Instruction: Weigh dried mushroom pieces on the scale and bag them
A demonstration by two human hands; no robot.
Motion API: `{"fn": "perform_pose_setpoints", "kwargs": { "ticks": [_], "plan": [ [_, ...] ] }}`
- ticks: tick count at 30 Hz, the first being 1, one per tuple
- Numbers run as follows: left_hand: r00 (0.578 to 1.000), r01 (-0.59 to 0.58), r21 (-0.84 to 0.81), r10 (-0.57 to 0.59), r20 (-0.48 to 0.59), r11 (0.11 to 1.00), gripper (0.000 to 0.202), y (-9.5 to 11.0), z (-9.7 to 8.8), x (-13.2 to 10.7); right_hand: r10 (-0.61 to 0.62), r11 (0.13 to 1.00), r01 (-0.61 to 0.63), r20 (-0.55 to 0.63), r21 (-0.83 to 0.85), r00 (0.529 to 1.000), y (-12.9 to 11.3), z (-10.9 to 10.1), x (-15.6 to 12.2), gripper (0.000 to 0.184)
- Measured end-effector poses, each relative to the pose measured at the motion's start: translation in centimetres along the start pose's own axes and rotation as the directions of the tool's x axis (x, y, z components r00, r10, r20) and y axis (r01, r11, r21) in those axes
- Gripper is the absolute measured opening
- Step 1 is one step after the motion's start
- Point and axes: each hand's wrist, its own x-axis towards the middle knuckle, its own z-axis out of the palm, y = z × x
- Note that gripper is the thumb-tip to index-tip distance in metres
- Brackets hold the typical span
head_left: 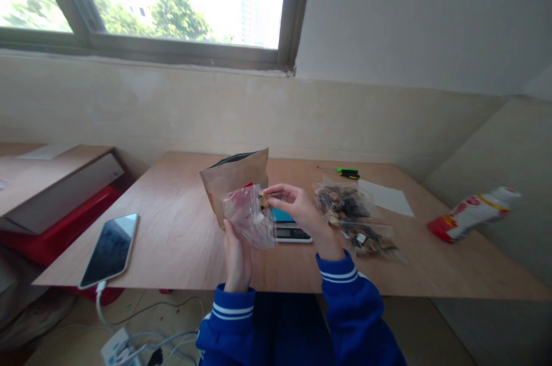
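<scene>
Pinching a dried brown piece [264, 200] between thumb and fingertips, the right hand [304, 211] holds it at the upper edge of a clear plastic bag [248, 225]; whether the piece lies inside or outside the film cannot be told. The left hand [237, 257] grasps that bag from below by its near side, thumb against the film. Such limp plastic could fold in under the fingers and narrow its mouth, so the piece might snag or drop, and a brittle one could crumble if squeezed hard. Just behind stands an upright kraft paper pouch [235, 179], its dark-lined top parted; a nudge from the left hand might tip it over. Partly hidden beneath the right hand, a digital scale [294, 234] with a blue top [282, 216] sits on the wooden table [176, 257], where a brushing wrist or fallen crumbs could upset its reading. Beside the right forearm lie a larger bag of dried pieces [345, 200] and a smaller bag of dried pieces [371, 241], near a white sheet [387, 196], a green-and-black screwdriver [348, 173] and a red-and-white bottle [474, 214]. Far left, a smartphone [111, 251] trails a charging cable [99, 300] over the table edge; catching that could drag the phone off.
</scene>
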Motion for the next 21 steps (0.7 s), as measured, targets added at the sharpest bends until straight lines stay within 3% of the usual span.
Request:
{"fn": "perform_pose_setpoints", "kwargs": {
  "ticks": [5, 11, 17, 21],
  "plan": [
    [1.0, 0.019, 0.035, -0.02, 0.021, 0.999, 0.057, 0.3, -0.4, -0.5, -0.184, 0.98, 0.189, -0.073, 0.069, 0.98, -2.9, -1.0, 3.2, 0.018],
    [0.999, 0.045, 0.047, -0.044, -0.026, 0.998, 0.058, 0.9, -0.2, -0.7, -0.39, 0.921, 0.39, -0.042, -0.004, 0.92, -5.3, 2.0, 8.7, 0.016],
    [0.993, 0.088, 0.008, -0.087, -0.077, 0.996, 0.058, 0.7, -0.2, -0.7, -0.409, 0.882, 0.438, 0.178, -0.172, 0.895, -3.9, 4.0, 10.7, 0.012],
    [0.992, 0.101, 0.011, -0.1, -0.073, 0.995, 0.055, 0.6, -0.2, -0.7, -0.411, 0.844, 0.464, 0.23, -0.269, 0.882, -2.8, 4.2, 10.5, 0.018]
  ]
}}
